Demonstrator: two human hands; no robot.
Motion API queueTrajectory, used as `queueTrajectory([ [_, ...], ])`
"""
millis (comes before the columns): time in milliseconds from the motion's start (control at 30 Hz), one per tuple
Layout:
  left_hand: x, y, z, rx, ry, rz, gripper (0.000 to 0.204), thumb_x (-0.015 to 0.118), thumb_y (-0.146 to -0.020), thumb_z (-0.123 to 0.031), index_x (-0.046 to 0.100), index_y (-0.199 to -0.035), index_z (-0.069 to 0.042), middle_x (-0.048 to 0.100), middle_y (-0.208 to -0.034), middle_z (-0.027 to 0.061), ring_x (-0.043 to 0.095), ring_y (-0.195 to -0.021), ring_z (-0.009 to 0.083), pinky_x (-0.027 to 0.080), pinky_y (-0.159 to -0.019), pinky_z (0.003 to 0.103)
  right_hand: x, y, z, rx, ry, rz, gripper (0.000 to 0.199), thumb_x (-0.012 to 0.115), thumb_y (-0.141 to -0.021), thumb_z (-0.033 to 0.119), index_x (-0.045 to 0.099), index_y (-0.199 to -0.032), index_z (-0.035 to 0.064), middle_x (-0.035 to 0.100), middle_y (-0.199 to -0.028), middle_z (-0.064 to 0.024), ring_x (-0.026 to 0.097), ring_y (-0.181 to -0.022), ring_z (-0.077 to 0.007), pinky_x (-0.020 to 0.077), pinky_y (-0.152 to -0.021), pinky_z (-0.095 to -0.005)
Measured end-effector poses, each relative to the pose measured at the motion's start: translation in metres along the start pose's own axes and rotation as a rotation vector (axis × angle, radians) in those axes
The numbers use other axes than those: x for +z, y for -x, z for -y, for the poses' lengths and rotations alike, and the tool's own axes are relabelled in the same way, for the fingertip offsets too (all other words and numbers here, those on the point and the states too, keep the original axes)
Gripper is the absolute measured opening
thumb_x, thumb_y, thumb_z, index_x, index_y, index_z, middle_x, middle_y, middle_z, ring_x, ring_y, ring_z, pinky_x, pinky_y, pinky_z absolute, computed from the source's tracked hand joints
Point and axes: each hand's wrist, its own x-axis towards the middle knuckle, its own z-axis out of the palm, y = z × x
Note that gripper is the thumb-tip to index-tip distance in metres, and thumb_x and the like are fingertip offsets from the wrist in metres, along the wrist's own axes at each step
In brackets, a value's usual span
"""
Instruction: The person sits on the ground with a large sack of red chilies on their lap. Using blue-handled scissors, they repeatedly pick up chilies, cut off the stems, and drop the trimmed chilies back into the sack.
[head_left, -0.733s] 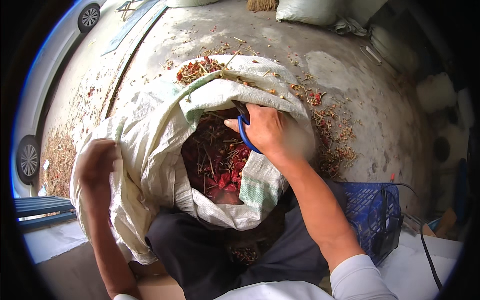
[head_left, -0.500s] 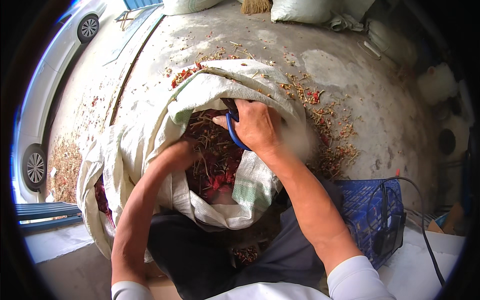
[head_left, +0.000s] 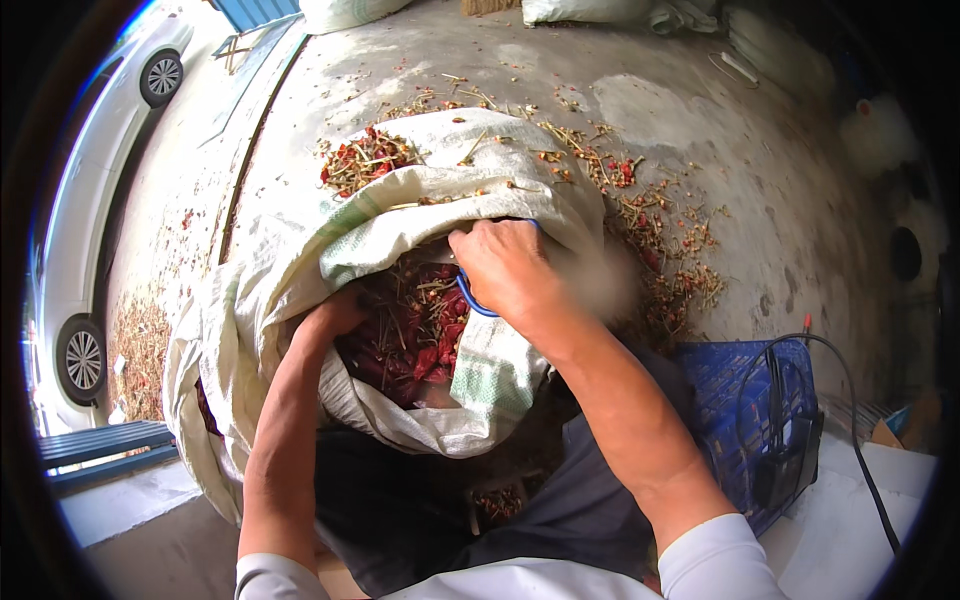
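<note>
A white woven sack (head_left: 255, 265) with green stripes stands rolled open in front of me. Inside lie dark red dried chillies (head_left: 425, 350) with pale stems among them. My right hand (head_left: 505, 265) is closed on blue-handled scissors (head_left: 472, 298) at the far side of the sack's mouth; their blades are hidden. My left hand (head_left: 343, 308) reaches into the near left of the opening. Its fingers disappear among the sack's folds and the chillies, so whether it holds anything is hidden.
Stem and chilli scraps (head_left: 680, 235) litter the concrete floor around the sack, and a heap (head_left: 365, 160) rests on its far rim. To my right stands a blue plastic crate (head_left: 720, 400) with a black cable (head_left: 850, 400). A white car (head_left: 95, 200) is at the left.
My left hand has drawn back leftward from the chillies to the sack's edge. My right hand has tilted with the scissors. More scraps show on the far rim, and the view has shifted slightly.
</note>
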Motion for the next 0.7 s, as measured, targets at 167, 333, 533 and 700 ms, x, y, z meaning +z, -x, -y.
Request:
queueTrajectory([
  [167,-0.006,0.040,-0.046,0.105,-0.037,-0.081,0.038,0.079,-0.074,-0.019,0.070,-0.108,-0.006,0.070,-0.101,0.0220,0.067,-0.097,0.0367,0.053,-0.085,0.043,0.008,0.000,0.009,0.058,0.155,-0.024,0.011,0.064,-0.084,0.012,0.072,-0.091,0.0083,0.068,-0.096,-0.0117,0.066,-0.096,-0.0286,0.0526,-0.078,-0.0416],
  [333,-0.034,0.088,-0.115,0.058,0.225,-0.304,0.033,0.081,-0.073,-0.019,0.069,-0.099,-0.003,0.067,-0.081,0.0158,0.066,-0.076,0.0248,0.053,-0.073,0.035,0.008,0.000,0.023,-0.113,-0.070,-0.258,0.006,0.066,-0.081,0.014,0.067,-0.083,0.0085,0.065,-0.083,-0.0137,0.067,-0.084,-0.0312,0.0537,-0.071,-0.0458],
  [533,-0.035,0.114,-0.144,0.061,0.794,-0.428,0.038,0.076,-0.079,-0.008,0.063,-0.114,0.001,0.070,-0.097,0.0095,0.064,-0.085,0.0127,0.052,-0.076,0.027,-0.003,0.008,0.033,-0.062,-0.661,0.175,0.032,0.071,-0.083,0.022,0.066,-0.108,0.0033,0.069,-0.100,-0.0228,0.067,-0.097,-0.0388,0.0531,-0.084,-0.0481],
  [700,-0.031,0.116,-0.152,0.215,0.877,-0.459,0.051,0.076,-0.075,0.004,0.059,-0.123,-0.001,0.069,-0.105,0.0117,0.064,-0.094,0.0147,0.053,-0.084,0.028,0.005,0.003,0.036,0.004,-0.967,0.269,0.033,0.073,-0.083,0.017,0.065,-0.110,-0.0001,0.071,-0.099,-0.0187,0.069,-0.094,-0.0291,0.0539,-0.085,-0.0397],
])
